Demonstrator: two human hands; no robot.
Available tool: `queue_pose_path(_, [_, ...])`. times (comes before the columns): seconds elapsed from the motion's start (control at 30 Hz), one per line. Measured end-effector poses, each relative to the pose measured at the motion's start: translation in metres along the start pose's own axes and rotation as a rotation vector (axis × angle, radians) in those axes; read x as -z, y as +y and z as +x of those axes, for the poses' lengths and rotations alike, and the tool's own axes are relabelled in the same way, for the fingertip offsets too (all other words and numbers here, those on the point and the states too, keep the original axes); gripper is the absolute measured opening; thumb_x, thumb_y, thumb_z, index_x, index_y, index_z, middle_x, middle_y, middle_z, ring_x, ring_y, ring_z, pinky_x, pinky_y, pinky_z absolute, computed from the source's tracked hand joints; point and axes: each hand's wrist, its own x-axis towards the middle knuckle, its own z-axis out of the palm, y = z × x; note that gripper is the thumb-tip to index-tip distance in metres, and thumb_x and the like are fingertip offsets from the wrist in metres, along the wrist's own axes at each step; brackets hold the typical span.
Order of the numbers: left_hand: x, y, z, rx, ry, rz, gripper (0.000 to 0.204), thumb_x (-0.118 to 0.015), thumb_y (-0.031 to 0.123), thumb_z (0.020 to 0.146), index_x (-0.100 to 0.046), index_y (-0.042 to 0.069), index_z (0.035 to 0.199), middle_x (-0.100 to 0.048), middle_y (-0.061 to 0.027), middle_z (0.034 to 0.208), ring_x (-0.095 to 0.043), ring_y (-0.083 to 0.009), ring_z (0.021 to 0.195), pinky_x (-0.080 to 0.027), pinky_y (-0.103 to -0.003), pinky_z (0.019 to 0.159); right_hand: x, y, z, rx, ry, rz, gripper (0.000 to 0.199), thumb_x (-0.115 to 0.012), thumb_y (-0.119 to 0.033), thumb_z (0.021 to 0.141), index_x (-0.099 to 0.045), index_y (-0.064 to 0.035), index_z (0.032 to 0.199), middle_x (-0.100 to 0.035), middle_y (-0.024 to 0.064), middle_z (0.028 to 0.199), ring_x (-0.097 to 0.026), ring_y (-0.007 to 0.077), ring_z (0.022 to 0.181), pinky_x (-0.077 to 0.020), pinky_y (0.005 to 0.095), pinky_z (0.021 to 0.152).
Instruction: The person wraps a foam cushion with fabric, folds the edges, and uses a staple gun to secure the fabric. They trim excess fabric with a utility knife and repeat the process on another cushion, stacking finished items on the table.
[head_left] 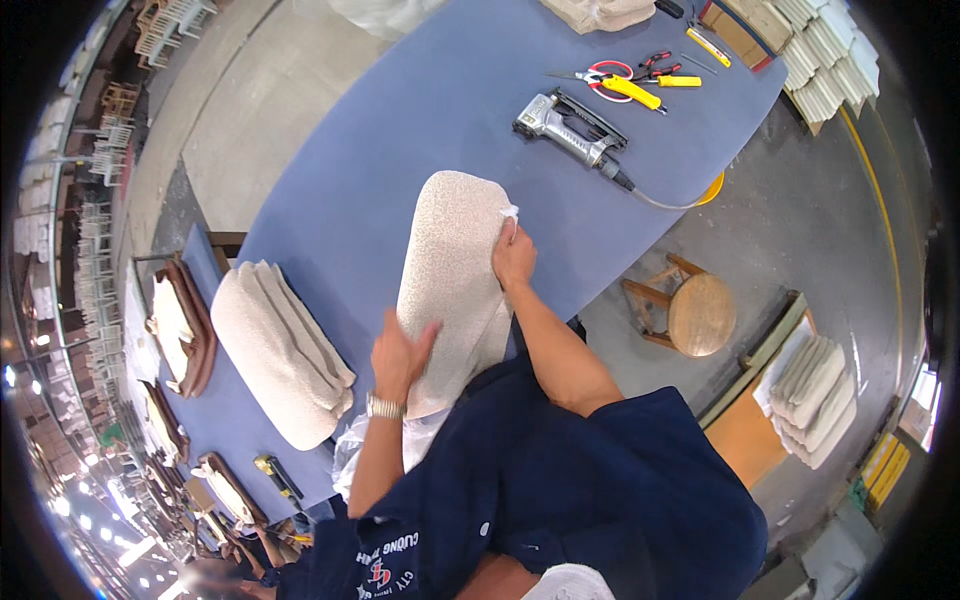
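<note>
A beige upholstered seat cushion lies lengthwise on the blue table, its near end over the table's edge at my body. My left hand, with a wristwatch, lies flat on the cushion's lower left side, fingers spread. My right hand grips the cushion's right edge near its far end. A bit of white fabric shows at the fingertips.
A stack of similar beige cushions lies to the left. Farther along the table are a pneumatic staple gun with its hose, red-handled scissors and yellow-handled tools. A wooden stool and more cushion stacks stand at the right.
</note>
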Motion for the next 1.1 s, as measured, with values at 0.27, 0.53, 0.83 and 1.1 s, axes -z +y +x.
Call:
queue_pose_path(0.27, [-0.021,-0.103,-0.025,0.123,0.005,-0.62,0.063,-0.082,0.04,0.088,-0.064,-0.007,0.127,-0.076,-0.0187,0.112,-0.075,-0.0267,0.095,-0.059,-0.038,0.084,-0.005,-0.004,0.001,0.248,-0.162,0.205,0.052,-0.055,-0.05,0.103,-0.072,-0.0014,0.111,-0.075,0.0236,0.104,-0.072,0.0405,0.102,-0.0529,0.0484,0.09])
queue_pose_path(0.53, [-0.075,-0.16,0.019,0.56,-0.412,-1.219,0.096,-0.052,0.075,0.096,-0.046,-0.003,0.152,-0.061,-0.0187,0.145,-0.065,-0.0315,0.126,-0.053,-0.046,0.105,0.064,-0.002,0.012,0.317,-0.268,0.185,0.04,-0.065,-0.035,0.1,-0.067,-0.0017,0.122,-0.073,0.0109,0.116,-0.067,0.0206,0.108,-0.0515,0.0344,0.092])
queue_pose_path(0.83, [-0.103,-0.097,-0.02,0.485,-0.46,-1.63,0.088,-0.047,0.074,0.098,-0.044,0.008,0.157,-0.054,-0.0163,0.153,-0.058,-0.0313,0.135,-0.05,-0.047,0.111,0.001,-0.041,0.072,0.446,-0.005,0.103,0.057,-0.067,-0.038,0.096,-0.059,-0.0036,0.14,-0.066,0.0213,0.134,-0.065,0.0389,0.12,-0.0506,0.0425,0.1])
queue_pose_path(1.1, [-0.161,-0.05,-0.013,0.597,-0.432,-1.712,0.071,-0.044,0.057,0.106,-0.047,0.004,0.153,-0.055,-0.0184,0.151,-0.059,-0.0296,0.133,-0.05,-0.044,0.11,0.03,-0.143,0.066,0.528,-0.329,0.074,0.027,-0.062,-0.025,0.1,-0.07,-0.003,0.113,-0.074,0.0195,0.093,-0.073,0.0345,0.087,-0.0539,0.0428,0.08])
